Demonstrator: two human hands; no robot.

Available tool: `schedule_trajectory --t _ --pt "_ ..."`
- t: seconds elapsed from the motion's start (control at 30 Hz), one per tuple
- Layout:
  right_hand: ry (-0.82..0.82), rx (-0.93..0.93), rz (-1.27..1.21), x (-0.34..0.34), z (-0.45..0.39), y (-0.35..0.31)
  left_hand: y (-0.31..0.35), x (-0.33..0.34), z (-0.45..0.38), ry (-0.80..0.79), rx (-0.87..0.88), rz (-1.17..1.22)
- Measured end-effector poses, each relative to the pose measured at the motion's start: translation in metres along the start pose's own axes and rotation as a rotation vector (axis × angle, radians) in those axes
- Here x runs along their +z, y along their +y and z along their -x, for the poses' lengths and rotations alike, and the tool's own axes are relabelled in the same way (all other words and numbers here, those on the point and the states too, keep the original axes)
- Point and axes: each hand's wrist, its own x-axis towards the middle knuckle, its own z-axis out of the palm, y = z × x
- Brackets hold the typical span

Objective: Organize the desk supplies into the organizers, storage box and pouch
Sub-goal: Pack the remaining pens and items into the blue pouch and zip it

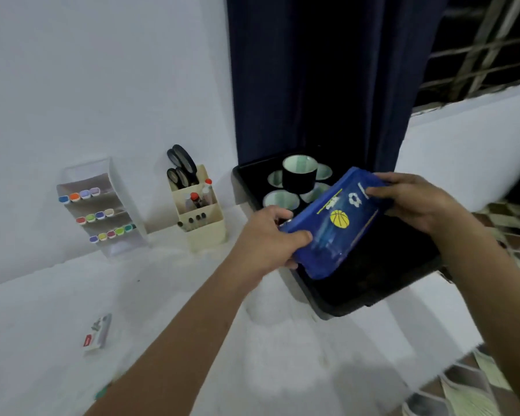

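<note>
**Me:** Both hands on the blue fabric zip pouch with the yellow basketball print (335, 223). My left hand (270, 235) grips its near end, thumb across the front; my right hand (415, 199) is clamped on the far end. It is tilted, held over the black plastic storage box (373, 289).

**Friend:** How much is sorted?

**Me:** Most of it, I'd judge. The clear tiered plastic organizer (102, 205) against the wall has three rows of coloured-cap markers (99, 217). The cream square pen holder (200, 214) beside it carries two pairs of black-handled scissors (182, 169) and some bottles and pens.

**Friend:** And in the box?

**Me:** At the far end, rolls of tape with a black one (299, 175) stacked on top. The near half looks empty.

**Friend:** What's left?

**Me:** A small white-and-red packet (98, 333) lies alone on the white surface (72, 295), well apart from everything. Something green sits at the lower edge, too blurred to name. I can't tell whether the pouch is zipped.
</note>
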Motion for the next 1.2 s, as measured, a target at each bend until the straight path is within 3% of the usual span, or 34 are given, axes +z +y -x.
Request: schedule_trajectory --t 0.2,0.33,0.47,0.6,0.7,0.87,0.93,1.03,1.13,1.2 --pt "0.051 0.105 0.695 -0.047 -0.027 0.013 -0.012 0.057 -0.034 0.015 0.153 -0.666" --pt "0.023 0.060 1.159 -0.043 -0.036 0.020 -0.018 0.079 -0.042 -0.091 0.092 -0.879" --pt "0.010 -0.008 1.469 -0.032 -0.041 0.026 -0.022 0.088 -0.047 -0.210 0.062 -1.091" --pt "0.153 -0.153 1.645 -0.017 -0.035 0.039 -0.022 0.092 -0.052 -0.331 0.035 -1.251" --pt "0.214 -0.290 1.688 -0.012 -0.029 0.055 -0.027 0.095 -0.053 -0.330 0.072 -1.346" --pt "-0.006 0.037 1.439 -0.013 -0.032 0.079 -0.033 0.097 -0.048 -0.298 0.126 -1.364" --pt "-0.073 0.082 1.302 -0.015 -0.035 0.085 -0.033 0.096 -0.047 -0.291 0.144 -1.298" --pt "-0.045 0.010 1.186 -0.016 -0.038 0.083 -0.031 0.095 -0.045 -0.296 0.144 -1.211" --pt "0.096 -0.146 1.258 -0.017 -0.039 0.084 -0.029 0.096 -0.043 -0.321 0.135 -1.204" --pt "0.070 -0.209 1.341 -0.014 -0.035 0.084 -0.030 0.096 -0.043 -0.326 0.130 -1.235"
